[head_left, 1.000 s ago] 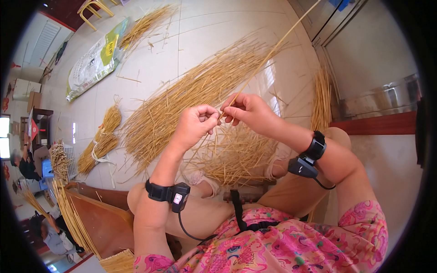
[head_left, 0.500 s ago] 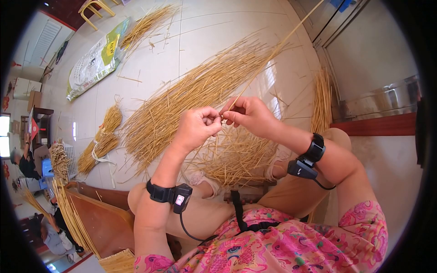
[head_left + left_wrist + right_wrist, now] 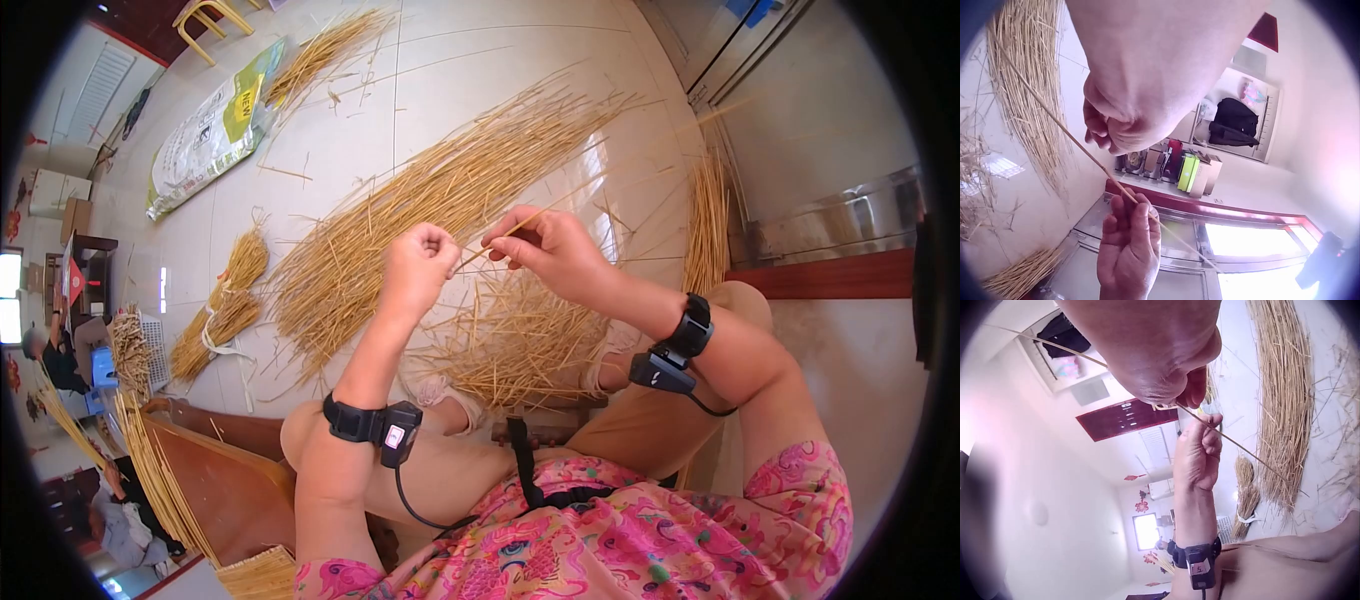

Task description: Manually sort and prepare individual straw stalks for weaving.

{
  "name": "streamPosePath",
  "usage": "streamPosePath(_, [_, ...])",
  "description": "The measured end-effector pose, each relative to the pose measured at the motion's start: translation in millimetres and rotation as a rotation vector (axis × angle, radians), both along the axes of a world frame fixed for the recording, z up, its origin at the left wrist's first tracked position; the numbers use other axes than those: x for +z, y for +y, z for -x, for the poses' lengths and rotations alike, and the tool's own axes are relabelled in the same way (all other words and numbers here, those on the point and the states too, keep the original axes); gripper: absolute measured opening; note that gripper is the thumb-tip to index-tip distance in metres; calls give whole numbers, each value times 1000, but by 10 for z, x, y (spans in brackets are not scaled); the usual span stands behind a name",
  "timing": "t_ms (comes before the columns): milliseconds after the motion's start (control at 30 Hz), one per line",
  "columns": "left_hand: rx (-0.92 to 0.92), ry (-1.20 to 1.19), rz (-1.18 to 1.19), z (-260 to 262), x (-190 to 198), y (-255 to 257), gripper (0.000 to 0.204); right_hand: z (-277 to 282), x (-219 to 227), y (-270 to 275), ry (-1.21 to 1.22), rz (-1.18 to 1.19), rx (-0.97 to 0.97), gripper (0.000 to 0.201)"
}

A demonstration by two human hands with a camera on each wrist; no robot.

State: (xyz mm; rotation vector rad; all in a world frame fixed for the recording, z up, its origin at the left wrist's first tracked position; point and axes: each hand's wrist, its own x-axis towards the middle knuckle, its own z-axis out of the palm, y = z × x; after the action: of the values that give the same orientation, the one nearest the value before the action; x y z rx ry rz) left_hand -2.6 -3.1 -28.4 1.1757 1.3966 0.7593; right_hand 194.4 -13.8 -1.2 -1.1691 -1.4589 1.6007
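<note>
In the head view my right hand (image 3: 550, 250) pinches a long, thin straw stalk (image 3: 1244, 450) between thumb and fingers. The stalk slants up past that hand toward the door, where its far part is blurred. My left hand (image 3: 418, 265) is curled just to the left, its fingertips close to the stalk. From the left wrist view, the stalk runs past the curled left fingers (image 3: 1094, 128). Below both hands a broad spread of straw (image 3: 430, 190) lies on the floor. Shorter loose straw (image 3: 520, 340) is heaped by the feet.
A tied straw bundle (image 3: 235, 290) and a printed sack (image 3: 215, 140) lie on the left. More straw (image 3: 707, 225) leans by the metal door (image 3: 830, 130) at right. A wooden chair-like piece (image 3: 215, 480) stands beside the left knee. Other people sit at far left.
My left hand has moved left and slightly up, away from the right hand. The stalk's upper end has swung down to the right. My right hand has stayed nearly in place.
</note>
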Motion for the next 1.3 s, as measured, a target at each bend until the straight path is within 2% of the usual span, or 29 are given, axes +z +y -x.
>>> streamPosePath(33, [47,63,24,49,-24,20,7,-1,20,0,-4,-7,-16,12])
streamPosePath(133, [-183,531,-15,194,55,65,8,-48,29,72,80,-14,-44,8])
streamPosePath(233, [-252,522,-52,246,111,33,13,-92,18,123,174,-3,-80,8])
streamPosePath(333, [-140,70,-200,92,122,-20,18,-90,29,135,208,38,-90,8])
streamPosePath(433, [-204,-220,31,-39,260,-63,16,-73,-21,127,245,28,-92,9])
streamPosePath(533, [-205,-223,5,-38,213,-65,13,-59,19,119,215,3,-145,10])
streamPosePath(633, [-183,-206,-55,-75,219,-84,13,-57,7,55,14,95,-53,12])
streamPosePath(833, [-211,-153,-133,-109,183,-101,8,-21,-14,19,54,114,-55,14])
streamPosePath(1033, [-199,-159,-122,-75,121,-42,15,-100,-3,171,149,-8,-175,12])
streamPosePath(1067, [-177,8,-255,-59,118,-34,20,-158,39,220,152,-29,-193,13])
streamPosePath(1133, [-125,341,-517,-43,140,-26,29,-299,204,363,191,-129,-360,12])
streamPosePath(1300, [7,483,-370,210,-168,79,40,-977,677,670,117,-529,-629,9])
